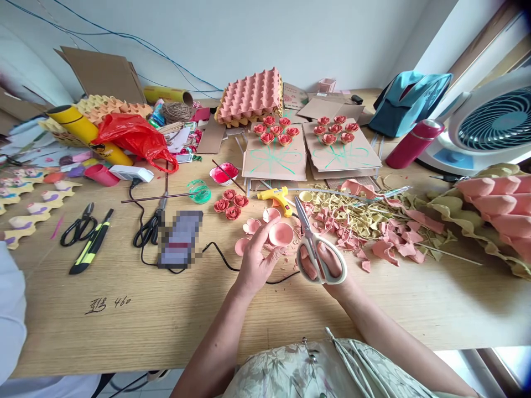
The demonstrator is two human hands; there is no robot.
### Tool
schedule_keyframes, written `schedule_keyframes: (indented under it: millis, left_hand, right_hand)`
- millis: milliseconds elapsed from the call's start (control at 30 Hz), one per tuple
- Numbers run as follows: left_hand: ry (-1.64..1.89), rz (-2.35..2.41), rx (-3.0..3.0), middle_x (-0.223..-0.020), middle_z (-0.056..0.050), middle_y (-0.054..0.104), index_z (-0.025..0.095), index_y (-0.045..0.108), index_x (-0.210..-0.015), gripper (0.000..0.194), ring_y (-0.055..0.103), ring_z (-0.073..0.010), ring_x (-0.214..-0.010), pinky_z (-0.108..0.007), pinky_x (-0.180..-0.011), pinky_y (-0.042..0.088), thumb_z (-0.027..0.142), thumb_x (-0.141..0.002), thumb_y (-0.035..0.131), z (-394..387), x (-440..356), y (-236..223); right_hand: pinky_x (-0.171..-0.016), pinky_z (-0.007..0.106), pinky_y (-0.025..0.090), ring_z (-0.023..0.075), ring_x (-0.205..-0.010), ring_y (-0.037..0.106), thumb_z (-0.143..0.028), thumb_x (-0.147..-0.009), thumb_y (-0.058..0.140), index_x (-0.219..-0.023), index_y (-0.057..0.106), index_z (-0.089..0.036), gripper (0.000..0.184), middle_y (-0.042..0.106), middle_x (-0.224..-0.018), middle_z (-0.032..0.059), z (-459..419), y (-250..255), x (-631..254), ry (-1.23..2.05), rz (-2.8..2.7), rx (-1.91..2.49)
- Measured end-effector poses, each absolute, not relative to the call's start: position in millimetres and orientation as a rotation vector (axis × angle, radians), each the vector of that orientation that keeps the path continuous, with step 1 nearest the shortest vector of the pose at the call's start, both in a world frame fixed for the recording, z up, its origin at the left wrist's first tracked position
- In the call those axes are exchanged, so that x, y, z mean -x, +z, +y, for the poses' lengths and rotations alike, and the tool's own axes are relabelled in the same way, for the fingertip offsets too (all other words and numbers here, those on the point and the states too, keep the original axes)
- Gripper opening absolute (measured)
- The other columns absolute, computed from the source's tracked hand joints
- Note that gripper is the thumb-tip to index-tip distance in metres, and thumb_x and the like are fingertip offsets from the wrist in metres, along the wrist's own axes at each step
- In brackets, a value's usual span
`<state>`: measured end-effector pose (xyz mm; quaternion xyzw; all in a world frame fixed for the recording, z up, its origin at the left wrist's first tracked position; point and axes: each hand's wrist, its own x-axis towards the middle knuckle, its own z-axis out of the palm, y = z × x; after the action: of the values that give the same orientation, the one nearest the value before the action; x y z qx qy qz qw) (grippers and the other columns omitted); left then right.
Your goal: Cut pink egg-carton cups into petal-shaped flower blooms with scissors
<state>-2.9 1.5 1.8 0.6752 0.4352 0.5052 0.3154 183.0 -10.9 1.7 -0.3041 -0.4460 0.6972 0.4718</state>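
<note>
Just on the near side of the yellow glue gun, the left hand is curling thumb and fingers round a pink cup, while the right hand is gripping scissors through both loops. Left of the gun, a small dish is holding red paint; farther left, a tub is showing green.

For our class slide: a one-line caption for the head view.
Left hand holding a round pink cup, right hand holding cream-handled metal scissors, near a yellow glue gun.
</note>
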Motion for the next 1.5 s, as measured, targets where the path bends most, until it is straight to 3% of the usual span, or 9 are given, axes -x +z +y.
schedule_keyframes:
  millis: [167, 400, 567, 667, 867, 1000, 1300, 1500]
  left_hand:
    - [1.389, 1.279, -1.900, -0.130, -0.014, 0.063, 0.025, 0.056, -0.141, 0.050, 0.063, -0.0261, -0.121, -0.037, -0.100, 0.054, 0.038, -0.094, 0.064, 5.0, 8.9, 4.6]
    - [1.783, 1.598, -1.498, -0.129, -0.012, 0.066, 0.022, 0.058, -0.133, 0.052, 0.067, -0.0243, -0.117, -0.037, -0.099, 0.055, 0.047, -0.089, 0.068, 12.6, 66.5, 16.7]
    - [1.468, 1.800, -1.551, -0.107, -0.010, 0.074, 0.020, 0.064, -0.122, 0.046, 0.071, -0.0219, -0.093, -0.036, -0.083, 0.059, 0.044, -0.084, 0.072, -3.3, 103.0, -0.6]
    - [1.270, 1.970, -1.726, -0.109, -0.009, 0.070, 0.021, 0.067, -0.120, 0.040, 0.068, -0.0196, -0.083, -0.036, -0.079, 0.058, 0.041, -0.086, 0.068, -10.0, 109.8, -9.6]
    - [0.986, 2.088, -2.020, -0.111, -0.012, 0.069, 0.021, 0.068, -0.124, 0.037, 0.064, -0.0294, -0.103, -0.045, -0.093, 0.050, 0.035, -0.090, 0.065, -6.1, 111.0, -22.3]
    - [0.865, 2.181, -2.023, -0.113, -0.012, 0.070, 0.025, 0.070, -0.123, 0.037, 0.061, -0.0336, -0.105, -0.048, -0.091, 0.046, 0.037, -0.088, 0.067, -7.2, 110.2, -32.4]
    - [0.999, 2.027, -2.026, -0.119, -0.010, 0.071, 0.026, 0.067, -0.124, 0.035, 0.062, -0.0299, -0.112, -0.045, -0.100, 0.044, 0.035, -0.091, 0.063, -10.9, 111.1, -28.6]
    - [0.953, 1.925, -2.206, -0.132, -0.011, 0.064, 0.027, 0.067, -0.120, 0.044, 0.053, -0.0341, -0.128, -0.051, -0.110, 0.037, 0.043, -0.081, 0.076, -13.5, 96.9, -21.5]
  right_hand:
    - [-0.047, 0.026, 0.029, 0.0121, -0.045, 0.037, -0.067, -0.092, 0.054, -0.086, 0.061, -0.021, 0.047, 0.047, -0.050, -0.0042, -9.8, 1.9, -184.0, 1.697, -1.116, 0.749]
    - [-0.049, 0.027, 0.032, 0.0121, -0.046, 0.038, -0.065, -0.093, 0.055, -0.087, 0.063, -0.020, 0.045, 0.047, -0.051, -0.0040, -9.2, 3.9, -188.7, 1.641, -1.092, 0.743]
    - [-0.048, 0.027, 0.032, 0.0117, -0.046, 0.037, -0.064, -0.095, 0.053, -0.087, 0.062, -0.021, 0.044, 0.047, -0.051, -0.0044, -11.6, 5.0, -189.1, 1.652, -1.115, 0.709]
    - [-0.047, 0.027, 0.032, 0.0126, -0.047, 0.038, -0.066, -0.093, 0.054, -0.089, 0.062, -0.021, 0.045, 0.047, -0.052, -0.0042, -12.8, 2.7, -188.0, 1.649, -1.152, 0.752]
    - [-0.044, 0.027, 0.029, 0.0133, -0.045, 0.039, -0.062, -0.095, 0.055, -0.091, 0.062, -0.022, 0.041, 0.049, -0.052, -0.0033, -12.4, -4.4, -186.4, 1.639, -1.216, 0.760]
    - [-0.044, 0.026, 0.031, 0.0128, -0.046, 0.041, -0.060, -0.096, 0.054, -0.093, 0.063, -0.021, 0.041, 0.052, -0.054, -0.0023, -12.1, -9.3, -188.6, 1.664, -1.287, 0.748]
    - [-0.045, 0.027, 0.033, 0.0133, -0.046, 0.044, -0.063, -0.094, 0.056, -0.096, 0.064, -0.020, 0.044, 0.054, -0.055, -0.0014, -12.1, -11.7, -192.3, 1.667, -1.379, 0.800]
    - [-0.045, 0.026, 0.032, 0.0128, -0.046, 0.044, -0.061, -0.096, 0.055, -0.096, 0.064, -0.021, 0.041, 0.054, -0.056, -0.0013, -11.7, -11.1, -191.3, 1.652, -1.386, 0.764]
